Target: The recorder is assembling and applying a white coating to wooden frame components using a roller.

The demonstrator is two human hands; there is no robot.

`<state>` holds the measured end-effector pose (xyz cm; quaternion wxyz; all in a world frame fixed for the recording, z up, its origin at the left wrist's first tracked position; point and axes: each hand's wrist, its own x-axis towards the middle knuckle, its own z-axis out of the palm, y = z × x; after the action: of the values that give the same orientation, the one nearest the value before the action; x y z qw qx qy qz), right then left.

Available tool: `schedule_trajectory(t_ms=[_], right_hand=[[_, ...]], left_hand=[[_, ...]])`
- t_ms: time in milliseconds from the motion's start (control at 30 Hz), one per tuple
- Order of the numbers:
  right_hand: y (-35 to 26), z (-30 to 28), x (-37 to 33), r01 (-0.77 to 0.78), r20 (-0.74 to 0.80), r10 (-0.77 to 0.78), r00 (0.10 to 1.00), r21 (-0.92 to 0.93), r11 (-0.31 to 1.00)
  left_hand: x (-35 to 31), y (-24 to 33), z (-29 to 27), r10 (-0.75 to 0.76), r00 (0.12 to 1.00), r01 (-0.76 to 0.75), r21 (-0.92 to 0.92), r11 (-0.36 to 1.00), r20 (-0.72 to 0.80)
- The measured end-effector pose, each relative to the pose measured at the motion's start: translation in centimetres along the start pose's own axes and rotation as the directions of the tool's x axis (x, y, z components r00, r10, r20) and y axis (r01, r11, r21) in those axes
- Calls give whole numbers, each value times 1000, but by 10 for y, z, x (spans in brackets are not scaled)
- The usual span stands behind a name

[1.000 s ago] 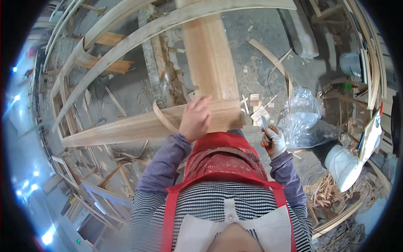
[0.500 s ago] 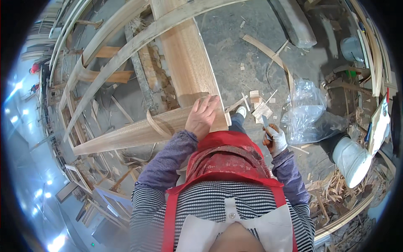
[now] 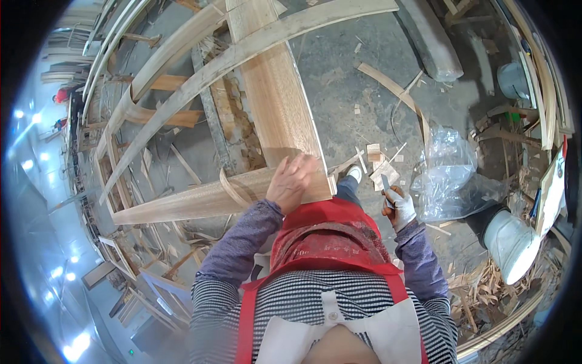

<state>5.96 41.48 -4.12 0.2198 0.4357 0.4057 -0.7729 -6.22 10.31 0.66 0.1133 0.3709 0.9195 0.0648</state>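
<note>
My bare left hand lies with fingers outstretched over the corner where two wood-grained boards meet, its fingertips slightly smeared by motion. One board runs away from me, with a pale strip along its right edge. The other, a tapering board, reaches out to the left, with a thin curled wood strip across it. Down at my right side, my right hand, in a partly white glove, is closed around a knife. Its flat grey blade points away from me; the handle is mostly hidden by the fingers.
A long curved wooden strip arches over the boards. Offcuts litter the floor beyond my right hand. Clear plastic sheeting, a white bucket and heaped shavings lie to the right. A stone-like block stands far off.
The whole scene sits slightly lower and further right in the picture. My left fingers have shifted slightly on the board corner; my right hand still grips the knife.
</note>
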Motion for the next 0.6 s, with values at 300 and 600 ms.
schedule_trajectory(t_ms=[300, 600], right_hand=[[6, 21, 9, 73, -73, -67, 995, 86, 994], [30, 31, 3, 78, -189, -49, 981, 148, 986]], left_hand=[[133, -120, -56, 64, 997, -73, 200, 977, 53], [211, -173, -73, 201, 931, -279, 240, 930, 303]])
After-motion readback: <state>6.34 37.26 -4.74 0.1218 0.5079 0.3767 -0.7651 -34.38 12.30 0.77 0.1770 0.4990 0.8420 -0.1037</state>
